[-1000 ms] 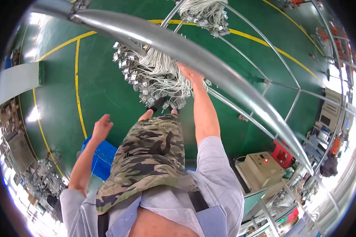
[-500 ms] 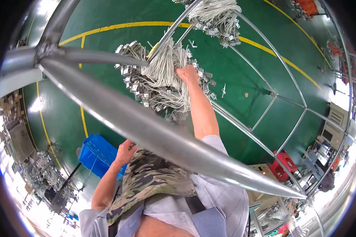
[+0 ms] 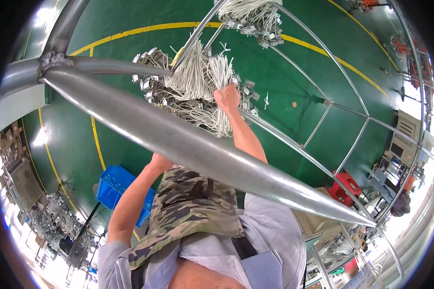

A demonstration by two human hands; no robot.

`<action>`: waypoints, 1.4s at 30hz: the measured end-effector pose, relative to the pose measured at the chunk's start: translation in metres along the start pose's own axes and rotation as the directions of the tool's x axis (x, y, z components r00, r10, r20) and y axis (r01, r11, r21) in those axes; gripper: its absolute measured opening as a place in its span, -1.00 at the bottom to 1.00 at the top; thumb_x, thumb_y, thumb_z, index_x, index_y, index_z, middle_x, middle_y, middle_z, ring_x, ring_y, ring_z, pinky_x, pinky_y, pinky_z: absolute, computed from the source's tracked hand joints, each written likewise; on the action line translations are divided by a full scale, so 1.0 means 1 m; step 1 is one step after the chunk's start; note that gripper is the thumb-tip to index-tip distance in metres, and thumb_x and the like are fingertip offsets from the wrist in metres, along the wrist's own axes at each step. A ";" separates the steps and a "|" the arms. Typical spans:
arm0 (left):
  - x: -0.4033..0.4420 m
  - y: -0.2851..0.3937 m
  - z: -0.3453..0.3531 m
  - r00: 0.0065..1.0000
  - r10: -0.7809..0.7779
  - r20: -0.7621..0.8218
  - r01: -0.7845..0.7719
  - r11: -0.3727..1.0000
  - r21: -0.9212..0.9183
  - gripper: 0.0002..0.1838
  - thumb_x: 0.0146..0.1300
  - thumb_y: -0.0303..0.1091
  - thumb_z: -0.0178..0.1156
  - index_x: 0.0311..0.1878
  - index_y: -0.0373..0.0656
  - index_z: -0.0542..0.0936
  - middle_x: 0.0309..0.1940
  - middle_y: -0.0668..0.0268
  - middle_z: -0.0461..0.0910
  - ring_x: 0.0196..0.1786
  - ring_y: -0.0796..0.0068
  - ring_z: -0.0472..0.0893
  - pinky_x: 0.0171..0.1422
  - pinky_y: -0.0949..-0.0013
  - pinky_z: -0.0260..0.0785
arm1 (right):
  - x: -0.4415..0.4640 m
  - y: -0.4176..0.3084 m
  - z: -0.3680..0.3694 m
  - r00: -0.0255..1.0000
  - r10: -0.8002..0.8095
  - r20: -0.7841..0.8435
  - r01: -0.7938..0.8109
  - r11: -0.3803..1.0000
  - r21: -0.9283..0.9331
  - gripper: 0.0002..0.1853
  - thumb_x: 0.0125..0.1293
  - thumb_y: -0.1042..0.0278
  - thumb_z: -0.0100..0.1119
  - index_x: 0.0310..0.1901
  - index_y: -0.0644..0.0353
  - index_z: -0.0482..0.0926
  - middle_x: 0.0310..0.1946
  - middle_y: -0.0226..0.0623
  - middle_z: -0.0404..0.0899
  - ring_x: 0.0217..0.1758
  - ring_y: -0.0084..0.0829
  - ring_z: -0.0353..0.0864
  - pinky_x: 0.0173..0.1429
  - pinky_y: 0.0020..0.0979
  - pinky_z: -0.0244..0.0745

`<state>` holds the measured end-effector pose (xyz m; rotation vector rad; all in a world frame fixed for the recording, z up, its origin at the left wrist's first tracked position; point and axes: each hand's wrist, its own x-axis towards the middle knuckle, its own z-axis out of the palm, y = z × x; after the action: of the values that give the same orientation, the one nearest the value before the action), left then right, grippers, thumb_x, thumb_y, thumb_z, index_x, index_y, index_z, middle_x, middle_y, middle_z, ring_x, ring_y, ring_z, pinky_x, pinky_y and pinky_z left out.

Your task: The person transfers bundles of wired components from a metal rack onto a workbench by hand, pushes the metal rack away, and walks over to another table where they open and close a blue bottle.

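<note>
My right hand is closed around a bundle of white cables, which fans out above and hangs below the fist. Beside it, a second bunch of white cables hangs from the metal frame. Small metal-and-white connector ends crowd around both bunches. My left hand is near my waist, just above the camouflage apron. Its fingers pass behind the thick metal tube in the foreground and are hidden.
A blue crate stands at lower left. Thin metal rails run along the right, near a red stool. Another cable bunch hangs at the top. Yellow lines mark the green floor.
My right hand has drawn a cable bundle apart from the main bunch and slightly toward me. My left hand has moved up behind the tube. The view has shifted a little.
</note>
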<state>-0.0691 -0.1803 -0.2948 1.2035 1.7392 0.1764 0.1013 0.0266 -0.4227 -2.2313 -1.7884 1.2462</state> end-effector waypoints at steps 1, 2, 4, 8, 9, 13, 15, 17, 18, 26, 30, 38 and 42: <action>0.011 0.011 0.003 0.994 0.072 -0.077 -0.065 0.993 0.097 -0.27 0.28 -0.14 0.27 0.41 -0.26 0.25 0.33 -0.07 0.34 0.38 0.08 0.36 0.39 0.12 0.26 | -0.008 0.011 0.006 0.999 -0.039 -0.034 0.039 0.999 0.016 -0.44 0.07 0.24 0.17 0.01 0.54 0.37 -0.26 0.21 0.61 -0.12 0.10 0.63 -0.01 -0.07 0.51; 0.018 0.015 0.003 0.979 0.144 -0.141 -0.115 0.974 0.196 -0.29 0.29 -0.15 0.26 0.41 -0.27 0.26 0.33 -0.07 0.33 0.38 0.07 0.36 0.40 0.13 0.26 | -0.012 0.037 0.034 0.999 -0.032 -0.023 0.032 0.999 0.009 -0.44 0.07 0.24 0.17 0.01 0.54 0.37 -0.26 0.21 0.61 -0.12 0.10 0.63 -0.01 -0.07 0.51; 0.072 -0.035 0.028 0.975 0.167 0.143 -0.187 0.974 0.132 -0.46 0.14 -0.23 0.31 0.18 -0.20 0.47 0.27 -0.03 0.39 0.32 -0.03 0.34 0.40 0.05 0.20 | -0.021 0.093 0.100 0.963 -0.051 -0.264 0.131 0.947 0.292 -0.44 0.10 0.18 0.19 0.04 0.47 0.40 -0.30 0.12 0.61 -0.16 0.11 0.61 -0.06 -0.02 0.50; 0.085 -0.024 0.046 0.968 0.250 -0.033 -0.251 0.944 -0.212 -0.32 0.04 -0.29 0.37 0.25 -0.20 0.36 0.34 -0.07 0.28 0.36 -0.08 0.28 0.43 0.04 0.18 | -0.084 0.067 0.061 0.779 -0.517 -0.356 0.531 0.845 -0.067 -0.57 0.29 0.05 0.18 -0.04 0.30 0.62 -0.11 0.08 0.65 0.09 -0.03 0.60 0.14 -0.03 0.44; 0.085 -0.025 0.057 0.927 0.375 0.003 -0.375 0.927 -0.007 -0.26 0.02 -0.32 0.39 0.29 -0.20 0.31 0.36 -0.06 0.24 0.39 -0.08 0.25 0.46 0.06 0.16 | -0.100 0.054 0.050 0.782 -0.512 -0.356 0.523 0.849 -0.071 -0.57 0.29 0.05 0.18 -0.04 0.30 0.62 -0.11 0.08 0.65 0.09 -0.03 0.60 0.14 -0.03 0.44; 0.070 -0.012 0.050 0.910 0.386 0.149 -0.404 0.906 0.126 -0.18 -0.05 -0.39 0.41 0.32 -0.21 0.27 0.42 -0.03 0.16 0.45 -0.04 0.19 0.52 0.10 0.09 | -0.147 0.040 0.040 0.968 -0.159 -0.195 0.186 0.974 0.127 -0.61 0.20 0.11 0.26 -0.14 0.31 0.64 -0.35 0.06 0.67 -0.21 0.12 0.66 -0.12 -0.06 0.54; 0.079 -0.035 0.061 0.884 0.461 0.080 -0.463 0.886 0.012 -0.24 -0.06 -0.42 0.39 0.29 -0.15 0.35 0.32 -0.01 0.29 0.41 0.01 0.26 0.47 0.09 0.16 | -0.145 0.068 0.070 0.901 -0.266 -0.342 0.326 0.936 0.131 -0.66 0.16 0.15 0.32 -0.16 0.26 0.66 -0.37 0.06 0.67 -0.25 0.08 0.68 -0.19 -0.09 0.55; 0.092 -0.030 0.050 0.848 0.493 0.193 -0.517 0.849 0.106 -0.35 -0.01 -0.37 0.38 0.22 -0.12 0.43 0.23 0.03 0.35 0.35 0.03 0.31 0.40 0.08 0.23 | -0.158 0.060 0.065 0.943 -0.179 -0.281 0.227 0.962 0.150 -0.67 0.15 0.18 0.32 -0.16 0.26 0.66 -0.37 0.06 0.67 -0.27 0.04 0.69 -0.19 -0.11 0.56; 0.098 -0.027 0.043 0.819 0.490 0.299 -0.555 0.809 0.194 -0.45 0.03 -0.32 0.37 0.15 -0.09 0.50 0.14 0.06 0.42 0.29 0.04 0.36 0.33 0.06 0.30 | -0.165 0.057 0.062 0.976 -0.093 -0.194 0.126 0.978 0.166 -0.68 0.15 0.20 0.32 -0.16 0.25 0.66 -0.38 0.06 0.67 -0.29 0.00 0.70 -0.19 -0.14 0.56; 0.205 -0.030 -0.026 0.884 0.466 -0.030 -0.440 0.852 0.283 -0.72 0.31 -0.07 0.15 -0.26 -0.06 0.70 -0.28 0.18 0.70 -0.15 0.28 0.69 -0.09 0.13 0.51 | -0.257 0.064 0.007 0.927 0.339 -0.158 -0.167 0.753 0.636 -0.63 0.10 0.38 0.25 -0.05 0.38 0.59 -0.34 -0.29 0.66 -0.29 -0.57 0.54 -0.17 -0.39 0.49; 0.215 0.033 -0.050 0.980 0.069 0.188 -0.037 0.985 -0.168 -0.58 0.32 0.08 0.09 -0.24 -0.08 0.72 -0.37 0.18 0.71 -0.20 0.28 0.70 -0.01 0.15 0.50 | -0.305 0.061 0.012 0.931 0.218 -0.294 -0.024 0.837 0.547 -0.69 0.13 0.45 0.23 -0.09 0.39 0.58 -0.33 -0.35 0.64 -0.29 -0.51 0.54 -0.17 -0.37 0.49; 0.304 0.041 -0.007 0.983 0.175 -0.047 -0.138 0.891 0.432 -0.57 0.24 0.05 0.17 -0.01 -0.06 0.65 -0.10 0.09 0.67 -0.07 0.10 0.68 0.03 0.06 0.51 | -0.385 0.074 0.029 0.852 0.470 -0.232 -0.026 0.479 0.877 -0.68 0.20 0.53 0.23 0.01 0.35 0.55 -0.33 -0.42 0.59 -0.30 -0.60 0.50 -0.24 -0.47 0.46; 0.304 0.055 0.006 0.976 0.210 -0.060 -0.120 0.744 0.657 -0.45 0.19 0.00 0.28 0.18 -0.07 0.53 -0.01 0.08 0.64 0.01 0.05 0.65 0.03 0.06 0.51 | -0.398 0.105 0.024 0.775 0.573 -0.268 -0.004 0.429 0.903 -0.83 0.14 0.56 0.26 -0.20 0.27 0.59 -0.38 -0.47 0.59 -0.38 -0.63 0.49 -0.29 -0.49 0.42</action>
<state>-0.0398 0.0817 -0.4564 1.8947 1.8690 -0.2885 0.1628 -0.3504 -0.2665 -1.9234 -0.3032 1.0007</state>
